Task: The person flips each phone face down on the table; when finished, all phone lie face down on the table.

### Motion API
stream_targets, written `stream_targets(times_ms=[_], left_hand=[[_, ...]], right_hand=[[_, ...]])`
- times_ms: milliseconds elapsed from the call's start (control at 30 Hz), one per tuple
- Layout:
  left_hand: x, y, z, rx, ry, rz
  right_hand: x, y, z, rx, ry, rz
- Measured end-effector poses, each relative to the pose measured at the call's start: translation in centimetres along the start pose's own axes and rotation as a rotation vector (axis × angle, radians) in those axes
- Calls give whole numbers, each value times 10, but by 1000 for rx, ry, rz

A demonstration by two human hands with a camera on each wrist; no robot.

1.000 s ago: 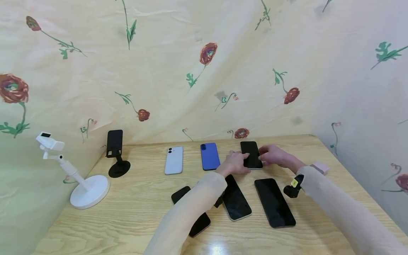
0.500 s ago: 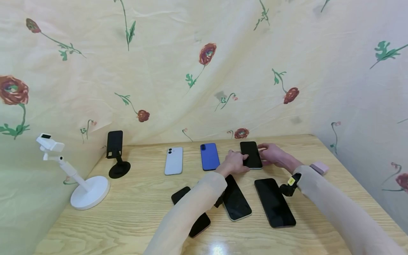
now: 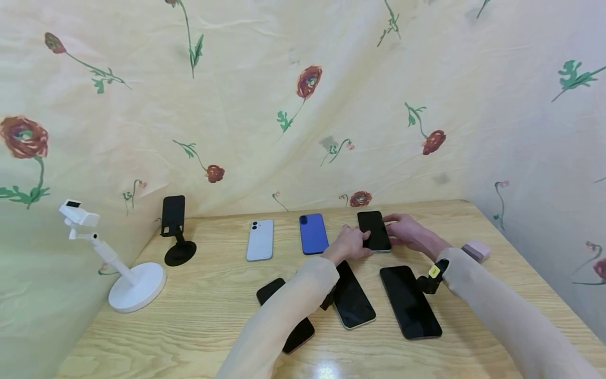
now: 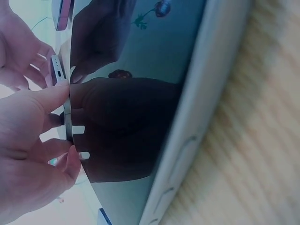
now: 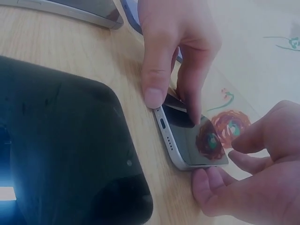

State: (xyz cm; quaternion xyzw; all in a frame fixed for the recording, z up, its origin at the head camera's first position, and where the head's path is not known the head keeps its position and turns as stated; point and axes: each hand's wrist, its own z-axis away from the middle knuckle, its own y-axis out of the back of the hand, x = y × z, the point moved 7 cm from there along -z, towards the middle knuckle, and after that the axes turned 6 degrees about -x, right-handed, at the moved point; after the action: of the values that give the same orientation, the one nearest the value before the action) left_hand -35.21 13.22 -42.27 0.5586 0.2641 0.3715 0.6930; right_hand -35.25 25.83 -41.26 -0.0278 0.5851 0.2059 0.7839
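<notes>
So the phone [image 3: 379,226] here sits screen up on the tabletop [image 3: 189,326], right between the two hands. Left hand [image 3: 349,243] has it in a light pinch at the near left corner: thumb on the end with the charging port, a fingertip over the left part of the glass. Right hand [image 3: 409,231] has bent, relaxed fingers along the right edge, and honestly I can't tell if it's really gripping or just touching.

Handling-wise I'd guess a stiff, flat slab, fairly light but dense for its size. The screen is glossy enough to mirror the flowery backdrop, so I'd expect it to be slick, and the glass probably won't forgive a drop. Best hold is the long side rims, one hand each side, with the port end as a thumb stop. I'd avoid pressing on the middle of the glass.

Around it: the blue phone [image 3: 314,233] is just left of the left hand, with the pale phone [image 3: 260,240] beyond that. Closer to the person, the middle phone [image 3: 353,299] lies partly beneath the left wrist, the big phone [image 3: 410,302] is beside the right wrist, and a half-hidden phone [image 3: 298,335] pokes out from under the left sleeve [image 3: 284,310].
</notes>
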Motion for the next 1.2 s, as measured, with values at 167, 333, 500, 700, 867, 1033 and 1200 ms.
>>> stream_targets(times_ms=[167,333,500,700,867,1033,1200], left_hand=[[-2,-1,0,10,6,49],[-4,-1,0,12,29,100],[-4,-1,1,16,31,114],[-7,-1,3,16,36,176],[-7,0,5,12,39,232],[-7,1,7,12,28,260],[-8,4,7,26,4,303]], right_hand=[[1,0,0,-17,40,-27],[1,1,1,-20,59,-45],[1,1,1,-33,69,-48],[-1,3,2,-35,103,-46],[-4,3,3,-35,134,-49],[-8,1,4,-57,159,-46],[-13,-4,6,-101,170,-60]])
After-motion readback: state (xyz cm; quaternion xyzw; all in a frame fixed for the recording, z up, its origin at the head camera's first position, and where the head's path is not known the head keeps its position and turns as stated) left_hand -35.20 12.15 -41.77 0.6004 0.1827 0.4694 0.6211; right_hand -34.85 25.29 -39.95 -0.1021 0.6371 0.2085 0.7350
